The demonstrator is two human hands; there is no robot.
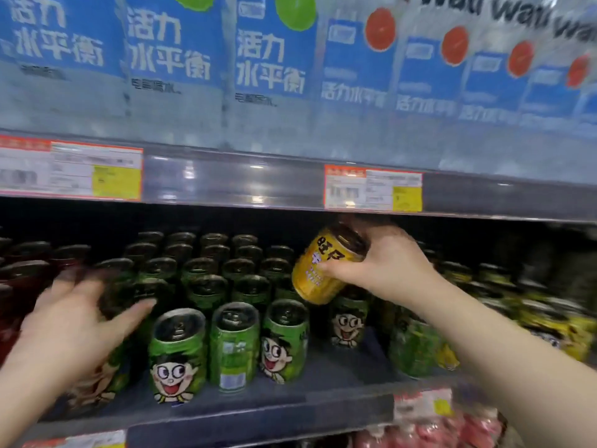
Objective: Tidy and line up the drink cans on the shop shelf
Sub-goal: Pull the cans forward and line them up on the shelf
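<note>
My right hand (387, 263) grips a yellow can (319, 273), tilted and lifted above the green cans. Several green cans with a cartoon face (177, 354) stand in rows on the grey shelf (323, 399); three stand at the front, one of them (234, 347) turned label-back. My left hand (74, 321) is blurred, fingers spread, over the left green cans and touching or nearly touching them; it holds nothing. More green cans fill the rows behind.
Dark red cans (22, 276) stand at the left, yellow cans (555, 331) at the right. The upper shelf edge with price tags (373, 189) hangs just above my right hand. Blue-labelled bottle packs (174, 50) sit above. Red packs (452, 434) lie below.
</note>
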